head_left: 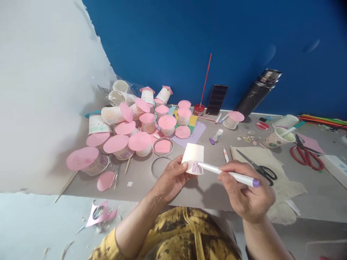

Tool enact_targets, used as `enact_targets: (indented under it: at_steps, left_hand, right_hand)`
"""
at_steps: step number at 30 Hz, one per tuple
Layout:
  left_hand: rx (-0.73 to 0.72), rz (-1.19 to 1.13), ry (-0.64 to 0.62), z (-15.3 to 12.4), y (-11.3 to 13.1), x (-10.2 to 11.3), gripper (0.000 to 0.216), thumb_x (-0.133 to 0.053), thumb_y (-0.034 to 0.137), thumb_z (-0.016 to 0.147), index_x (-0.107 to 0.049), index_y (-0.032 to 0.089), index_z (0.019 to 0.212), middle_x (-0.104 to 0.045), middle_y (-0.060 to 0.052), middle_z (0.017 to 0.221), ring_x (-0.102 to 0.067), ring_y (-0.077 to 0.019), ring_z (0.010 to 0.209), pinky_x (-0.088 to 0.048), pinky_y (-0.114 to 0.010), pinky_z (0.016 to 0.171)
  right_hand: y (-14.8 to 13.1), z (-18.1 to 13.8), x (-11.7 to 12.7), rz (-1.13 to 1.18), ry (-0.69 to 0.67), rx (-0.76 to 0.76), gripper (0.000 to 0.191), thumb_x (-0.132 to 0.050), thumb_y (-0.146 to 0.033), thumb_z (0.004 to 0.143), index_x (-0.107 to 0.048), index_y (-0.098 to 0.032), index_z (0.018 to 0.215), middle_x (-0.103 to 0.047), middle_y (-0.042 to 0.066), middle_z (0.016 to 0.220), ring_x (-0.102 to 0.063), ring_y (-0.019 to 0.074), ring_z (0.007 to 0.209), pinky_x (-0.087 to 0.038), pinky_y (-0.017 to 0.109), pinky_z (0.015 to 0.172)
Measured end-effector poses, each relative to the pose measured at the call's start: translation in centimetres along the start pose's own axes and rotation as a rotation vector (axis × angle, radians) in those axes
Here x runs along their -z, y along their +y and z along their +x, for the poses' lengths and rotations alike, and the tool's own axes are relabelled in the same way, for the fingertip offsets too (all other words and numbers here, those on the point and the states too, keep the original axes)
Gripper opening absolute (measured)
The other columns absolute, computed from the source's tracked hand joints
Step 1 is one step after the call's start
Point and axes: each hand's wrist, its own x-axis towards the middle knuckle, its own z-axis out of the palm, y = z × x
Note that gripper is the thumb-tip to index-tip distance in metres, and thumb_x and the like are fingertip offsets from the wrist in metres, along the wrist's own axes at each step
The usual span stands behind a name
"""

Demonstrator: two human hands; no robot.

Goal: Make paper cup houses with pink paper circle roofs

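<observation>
White cup (pixel 192 154) in left grip (pixel 173 177), purple-ended marker (pixel 241 178) in right grip (pixel 251 195).

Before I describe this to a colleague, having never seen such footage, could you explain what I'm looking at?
There is no machine: a person works bare-handed, seen in one picture from a camera worn on the head, looking forward and down. The left hand holds a white cup. The right hand grips a white marker with a purple end, its tip at some purple marks on the cup. On the grey table, mostly to the left, are many cups topped with pink discs. To the right lie black-handled scissors on a pale cloth and a red-handled pair. Behind, a phone and a dark flask stand by the blue wall.
</observation>
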Motion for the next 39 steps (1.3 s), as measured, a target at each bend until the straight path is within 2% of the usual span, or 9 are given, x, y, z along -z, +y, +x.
enact_targets:
  at_steps: [3,8,11,15,19,26,29,33,39]
  left_hand:
    - [-0.001,-0.003,-0.013,0.0,0.0,0.1,0.039,-0.089,0.035,0.074,-0.075,0.011,0.102,-0.070,-0.006,0.092,-0.065,-0.0157,0.083,-0.057,-0.026,0.076]
    - [-0.008,-0.020,-0.011,-0.1,0.0,0.0,0.041,-0.089,0.033,0.073,-0.075,0.011,0.105,-0.071,-0.007,0.092,-0.065,-0.0170,0.083,-0.058,-0.029,0.077]
    - [-0.002,-0.033,-0.022,-0.1,0.1,-0.1,0.040,-0.089,0.031,0.074,-0.075,0.011,0.106,-0.072,-0.008,0.092,-0.066,-0.0174,0.083,-0.057,-0.029,0.078]
    - [0.005,-0.051,-0.023,-0.1,0.0,0.0,0.039,-0.089,0.030,0.074,-0.076,0.011,0.106,-0.073,-0.008,0.095,-0.067,-0.0177,0.086,-0.058,-0.029,0.080]
    - [0.002,-0.071,-0.043,-0.1,-0.1,0.3,0.031,-0.084,0.031,0.081,-0.076,0.011,0.103,-0.073,-0.008,0.094,-0.069,-0.0181,0.087,-0.059,-0.029,0.079]
    - [0.026,-0.092,-0.046,-0.1,-0.1,0.3,0.037,-0.085,0.036,0.080,-0.075,0.012,0.107,-0.075,-0.011,0.104,-0.072,-0.0246,0.094,-0.061,-0.038,0.085]
    - [0.011,-0.080,-0.030,-0.1,-0.1,0.2,0.037,-0.086,0.034,0.079,-0.075,0.012,0.106,-0.074,-0.010,0.102,-0.071,-0.0228,0.091,-0.061,-0.036,0.083]
    - [-0.014,-0.054,-0.010,-0.2,-0.1,0.0,0.036,-0.086,0.034,0.079,-0.075,0.012,0.106,-0.074,-0.009,0.099,-0.068,-0.0188,0.087,-0.059,-0.033,0.081]
    - [-0.014,-0.050,-0.032,-0.3,0.0,0.0,0.040,-0.086,0.034,0.079,-0.074,0.013,0.111,-0.074,-0.009,0.101,-0.069,-0.0192,0.088,-0.058,-0.032,0.082]
  right_hand:
    - [0.0,0.1,-0.1,0.020,-0.028,0.009,0.017,-0.065,-0.007,0.088,-0.068,-0.020,0.099,-0.072,0.000,0.077,-0.067,0.0133,0.059,-0.054,0.025,0.055]
    - [0.1,-0.1,0.2,0.008,0.029,-0.030,0.016,-0.066,-0.009,0.088,-0.069,-0.020,0.099,-0.074,0.002,0.077,-0.069,0.0162,0.063,-0.055,0.028,0.057]
    - [0.3,-0.4,0.3,0.036,-0.005,-0.051,0.015,-0.066,-0.010,0.088,-0.069,-0.021,0.098,-0.073,0.002,0.076,-0.068,0.0169,0.061,-0.054,0.029,0.056]
    - [0.5,-0.6,0.5,0.022,0.046,-0.058,0.017,-0.067,-0.009,0.088,-0.069,-0.021,0.100,-0.074,0.002,0.079,-0.069,0.0179,0.065,-0.055,0.030,0.057]
    - [0.4,-0.8,1.0,0.084,-0.045,-0.064,0.017,-0.065,-0.008,0.088,-0.069,-0.021,0.098,-0.073,0.001,0.076,-0.067,0.0169,0.064,-0.054,0.030,0.058]
    - [0.7,-1.6,1.0,0.005,0.100,-0.163,0.008,-0.071,-0.015,0.088,-0.072,-0.020,0.094,-0.075,0.003,0.079,-0.068,0.0169,0.060,-0.054,0.029,0.054]
    - [0.7,-1.6,0.7,-0.003,0.089,-0.142,0.008,-0.072,-0.016,0.088,-0.073,-0.021,0.094,-0.075,0.003,0.077,-0.070,0.0189,0.064,-0.057,0.031,0.059]
    - [0.6,-1.0,0.4,-0.012,0.073,-0.093,0.011,-0.071,-0.014,0.088,-0.072,-0.021,0.096,-0.075,0.003,0.078,-0.070,0.0172,0.063,-0.056,0.028,0.057]
    - [0.4,-0.7,0.2,-0.010,0.025,-0.067,0.014,-0.070,-0.013,0.088,-0.071,-0.021,0.099,-0.075,0.003,0.078,-0.071,0.0187,0.065,-0.058,0.030,0.059]
